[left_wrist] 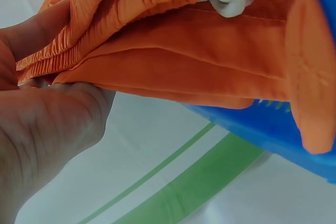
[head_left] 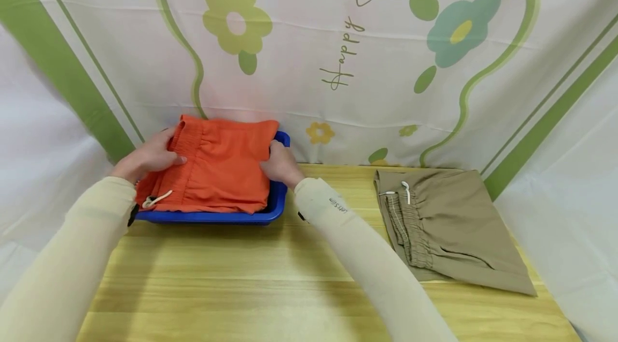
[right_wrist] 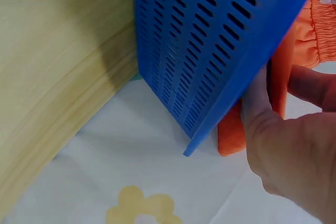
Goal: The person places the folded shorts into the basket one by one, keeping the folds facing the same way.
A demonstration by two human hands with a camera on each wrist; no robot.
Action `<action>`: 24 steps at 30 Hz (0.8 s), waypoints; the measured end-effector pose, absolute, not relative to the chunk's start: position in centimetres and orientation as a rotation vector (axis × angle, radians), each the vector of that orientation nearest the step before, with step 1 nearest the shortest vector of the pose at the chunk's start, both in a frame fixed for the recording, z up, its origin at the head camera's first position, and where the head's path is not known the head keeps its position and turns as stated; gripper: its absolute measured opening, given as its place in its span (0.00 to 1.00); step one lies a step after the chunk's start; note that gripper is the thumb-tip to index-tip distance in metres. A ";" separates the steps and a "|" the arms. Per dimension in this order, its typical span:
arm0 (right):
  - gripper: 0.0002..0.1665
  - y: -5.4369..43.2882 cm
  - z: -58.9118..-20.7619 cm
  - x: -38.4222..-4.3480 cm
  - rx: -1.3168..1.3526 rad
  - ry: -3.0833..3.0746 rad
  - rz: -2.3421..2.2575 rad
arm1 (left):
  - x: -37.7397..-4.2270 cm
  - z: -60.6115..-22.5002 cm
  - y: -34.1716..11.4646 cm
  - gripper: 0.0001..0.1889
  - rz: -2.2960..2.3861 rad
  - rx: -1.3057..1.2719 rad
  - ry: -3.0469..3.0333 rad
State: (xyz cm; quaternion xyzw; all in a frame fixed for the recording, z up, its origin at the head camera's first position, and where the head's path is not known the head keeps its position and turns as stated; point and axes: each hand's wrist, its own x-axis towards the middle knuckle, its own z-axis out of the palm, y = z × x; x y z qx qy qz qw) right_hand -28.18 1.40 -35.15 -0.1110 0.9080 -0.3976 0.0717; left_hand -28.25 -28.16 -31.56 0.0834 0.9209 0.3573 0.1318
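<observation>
Folded orange shorts (head_left: pixel 227 165) with a gathered waistband and white drawstring lie in the top of a blue basket (head_left: pixel 277 205). My left hand (head_left: pixel 154 151) grips the waistband edge, thumb on top and fingers underneath, as the left wrist view shows. On the opposite edge, my right hand (head_left: pixel 281 164) pinches the folded cloth just inside the basket's right wall. The right wrist view shows that slotted wall (right_wrist: pixel 194 40) beside the fingers. Part of the shorts hangs over the basket's left side near the drawstring. The basket's inside is mostly hidden by the cloth.
Brown folded shorts (head_left: pixel 454 224) with a white drawstring lie at the right of the wooden table (head_left: pixel 217 277). A white curtain (head_left: pixel 299 63) printed with flowers hangs behind the table, close to the basket's back. White cloth (head_left: pixel 569 170) also borders the right side.
</observation>
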 end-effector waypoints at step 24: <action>0.20 -0.4 -34.6 -27.2 -0.453 2.944 -0.615 | -28.3 -33.6 -28.5 0.49 0.817 0.085 2.605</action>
